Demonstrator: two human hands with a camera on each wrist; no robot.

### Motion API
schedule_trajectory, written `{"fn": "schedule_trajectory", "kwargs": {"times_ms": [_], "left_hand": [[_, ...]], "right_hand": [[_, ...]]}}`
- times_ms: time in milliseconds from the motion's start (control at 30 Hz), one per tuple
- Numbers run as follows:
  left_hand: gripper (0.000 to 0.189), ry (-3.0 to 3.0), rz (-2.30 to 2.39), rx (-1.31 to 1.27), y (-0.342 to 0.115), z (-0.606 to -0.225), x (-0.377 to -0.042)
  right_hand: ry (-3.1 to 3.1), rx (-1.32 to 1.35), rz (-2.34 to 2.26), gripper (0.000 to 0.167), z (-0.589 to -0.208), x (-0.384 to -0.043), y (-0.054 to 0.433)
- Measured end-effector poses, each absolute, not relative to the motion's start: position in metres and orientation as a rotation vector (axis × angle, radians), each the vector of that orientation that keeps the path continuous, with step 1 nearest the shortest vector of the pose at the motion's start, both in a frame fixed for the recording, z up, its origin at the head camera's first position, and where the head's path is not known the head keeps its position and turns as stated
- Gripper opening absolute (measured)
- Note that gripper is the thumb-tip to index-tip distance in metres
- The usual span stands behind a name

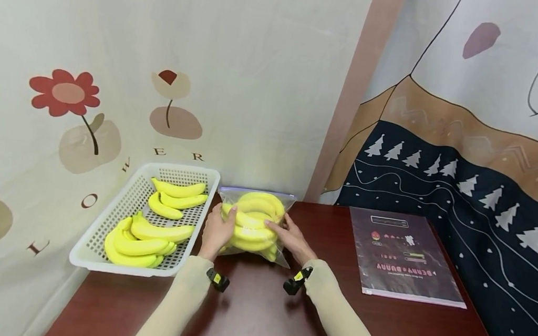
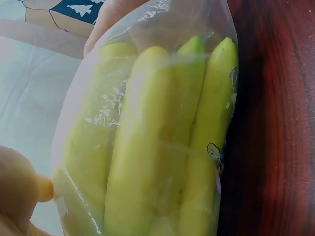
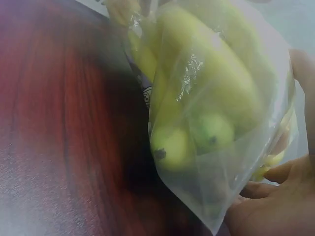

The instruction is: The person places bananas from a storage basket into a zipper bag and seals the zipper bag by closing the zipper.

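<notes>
Clear plastic bag (image 1: 231, 195), bananas (image 1: 253, 234) inside: held between left hand (image 1: 218, 232) and right hand (image 1: 295, 241), fingers and thumbs gripping its sides. White perforated basket (image 1: 123, 270), just left: two groups of yellow bananas (image 1: 141, 245), one behind the other.

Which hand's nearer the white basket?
Left. The left hand is just right of the white basket, on the near side of the clear bag; the right hand is farther off, on the bag's opposite side.
</notes>
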State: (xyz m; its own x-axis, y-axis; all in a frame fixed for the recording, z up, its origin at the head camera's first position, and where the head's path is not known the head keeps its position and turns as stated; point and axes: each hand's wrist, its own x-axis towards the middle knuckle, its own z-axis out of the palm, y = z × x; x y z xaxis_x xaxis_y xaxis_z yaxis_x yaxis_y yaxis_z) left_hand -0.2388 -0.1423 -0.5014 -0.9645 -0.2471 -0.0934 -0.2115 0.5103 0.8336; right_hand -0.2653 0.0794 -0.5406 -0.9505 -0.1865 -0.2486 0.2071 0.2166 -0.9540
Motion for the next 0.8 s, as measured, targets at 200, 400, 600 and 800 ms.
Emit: {"fn": "schedule_trajectory", "kwargs": {"times_ms": [200,400,600,800], "left_hand": [[0.072,-2.706,-1.433,0.459,-0.141,-0.499,-0.243],[0.071,-2.710,-1.404,0.483,-0.142,-0.499,-0.245],[0.072,-2.740,-1.351,0.448,-0.142,-0.498,-0.244],[0.073,-2.727,-1.285,0.384,-0.137,-0.494,-0.235]], "right_hand": [[2.202,0.023,-1.730,0.114,-0.536,-0.268,0.075],[2.229,-0.019,-1.670,0.112,-0.539,-0.272,0.073],[2.304,-0.068,-1.569,0.090,-0.533,-0.273,0.081],[2.353,-0.167,-1.461,0.094,-0.526,-0.271,0.097]]}}
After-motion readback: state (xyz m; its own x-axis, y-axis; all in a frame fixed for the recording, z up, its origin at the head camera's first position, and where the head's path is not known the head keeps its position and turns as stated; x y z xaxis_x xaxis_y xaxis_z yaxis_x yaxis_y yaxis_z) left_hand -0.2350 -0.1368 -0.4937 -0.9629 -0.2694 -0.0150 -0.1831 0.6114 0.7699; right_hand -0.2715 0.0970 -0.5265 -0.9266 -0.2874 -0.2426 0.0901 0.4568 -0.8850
